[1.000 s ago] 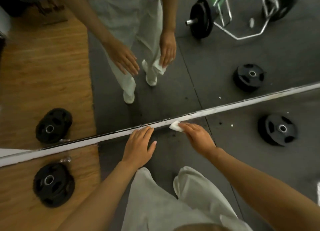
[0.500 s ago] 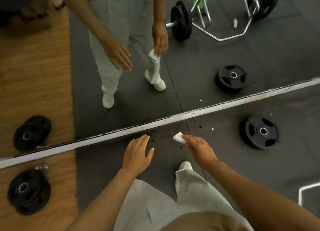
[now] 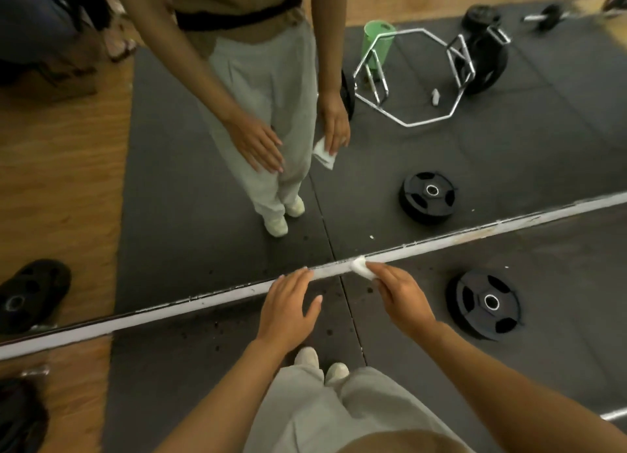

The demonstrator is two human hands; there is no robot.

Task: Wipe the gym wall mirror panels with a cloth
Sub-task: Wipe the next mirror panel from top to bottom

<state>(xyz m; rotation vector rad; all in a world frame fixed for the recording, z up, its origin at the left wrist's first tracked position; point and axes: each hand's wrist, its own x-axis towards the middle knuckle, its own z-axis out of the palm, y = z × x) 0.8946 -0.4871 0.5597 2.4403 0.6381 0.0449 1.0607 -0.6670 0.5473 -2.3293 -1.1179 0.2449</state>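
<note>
pinching the white cloth (image 3: 362, 268) in your right hand (image 3: 403, 296), you hold it on the mirror's bottom trim strip (image 3: 210, 301). that strip runs left and right from the cloth; your left hand (image 3: 288, 308), flat-fingered and holding nothing, sits just left, fingertips at the strip.

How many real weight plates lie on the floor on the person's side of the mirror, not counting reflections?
2. One weight plate lies on the black mat right of the right hand. Another plate, dark and cut off, lies at the left edge on the wood floor; more may be out of frame.
</note>
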